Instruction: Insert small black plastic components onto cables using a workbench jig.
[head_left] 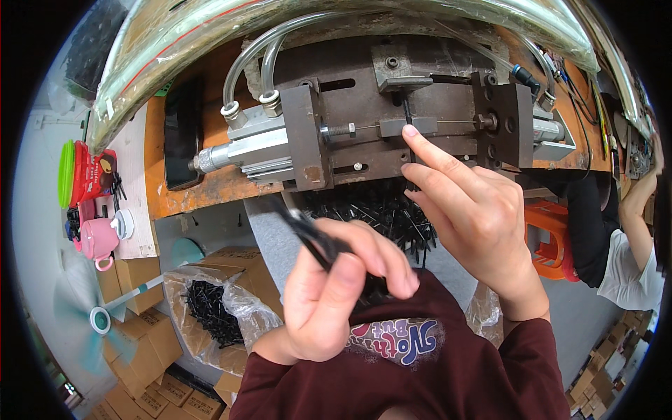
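Head view, left fingers (343, 277) clamping black parts (306, 232), right fingers (442, 159) on rod (407, 109) (grip unclear), lettered shirt (458, 367)

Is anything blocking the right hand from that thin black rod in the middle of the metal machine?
Nothing visible does: the right hand has its index fingertip at the black rod, by the small grey block. The left hand, holding blurred black pieces, is lower and to the left.
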The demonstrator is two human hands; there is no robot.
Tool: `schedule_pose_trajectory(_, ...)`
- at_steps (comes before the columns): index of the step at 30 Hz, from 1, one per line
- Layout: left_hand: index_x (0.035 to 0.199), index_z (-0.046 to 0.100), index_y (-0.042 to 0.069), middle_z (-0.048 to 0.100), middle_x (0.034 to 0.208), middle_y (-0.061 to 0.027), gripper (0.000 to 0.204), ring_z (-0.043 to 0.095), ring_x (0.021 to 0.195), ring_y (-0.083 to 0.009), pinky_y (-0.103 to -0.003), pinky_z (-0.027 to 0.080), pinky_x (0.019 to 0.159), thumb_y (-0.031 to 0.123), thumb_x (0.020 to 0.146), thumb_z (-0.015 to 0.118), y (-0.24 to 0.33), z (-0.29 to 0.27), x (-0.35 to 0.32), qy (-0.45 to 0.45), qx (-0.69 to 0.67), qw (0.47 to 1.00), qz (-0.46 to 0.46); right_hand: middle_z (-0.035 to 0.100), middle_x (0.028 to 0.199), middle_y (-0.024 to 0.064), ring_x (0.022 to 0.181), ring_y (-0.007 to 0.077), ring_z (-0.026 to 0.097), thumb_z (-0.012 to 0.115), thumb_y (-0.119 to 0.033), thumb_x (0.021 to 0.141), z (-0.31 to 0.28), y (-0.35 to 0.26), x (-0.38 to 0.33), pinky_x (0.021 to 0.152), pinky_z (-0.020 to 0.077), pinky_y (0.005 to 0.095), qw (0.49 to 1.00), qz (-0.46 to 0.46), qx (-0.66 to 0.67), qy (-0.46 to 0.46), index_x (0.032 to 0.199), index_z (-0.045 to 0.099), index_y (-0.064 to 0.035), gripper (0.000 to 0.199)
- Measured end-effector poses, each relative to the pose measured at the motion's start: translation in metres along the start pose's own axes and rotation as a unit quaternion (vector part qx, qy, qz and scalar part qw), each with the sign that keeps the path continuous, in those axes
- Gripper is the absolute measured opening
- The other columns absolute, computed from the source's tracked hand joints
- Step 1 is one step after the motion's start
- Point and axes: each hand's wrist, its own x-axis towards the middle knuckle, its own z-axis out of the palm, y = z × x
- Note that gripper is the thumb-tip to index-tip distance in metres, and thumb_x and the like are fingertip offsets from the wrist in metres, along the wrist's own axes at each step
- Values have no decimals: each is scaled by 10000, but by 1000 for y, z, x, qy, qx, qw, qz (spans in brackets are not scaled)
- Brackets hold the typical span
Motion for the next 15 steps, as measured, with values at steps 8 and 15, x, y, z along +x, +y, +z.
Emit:
schedule_pose_trajectory(8,962,408,110,590,1216,-326,279,556,1223,-419,-521,386,1101,331,1080,283,-1,-1,16,71,-17,995,62,688,988,133,662,198,679,721,-57,680,-13,-11,-8,537,540,286,958,-133,238,84,972,689,8,300)
schedule_pose_trajectory(15,1129,454,31,632,1104,-289,291,641,1003,-335,-430,523,893,289,1072,330,-3,11,17,97,31,994,-39,674,1019,140,767,212,685,857,-69,636,-14,-7,-25,611,549,288,955,-114,258,88,936,702,-51,339)
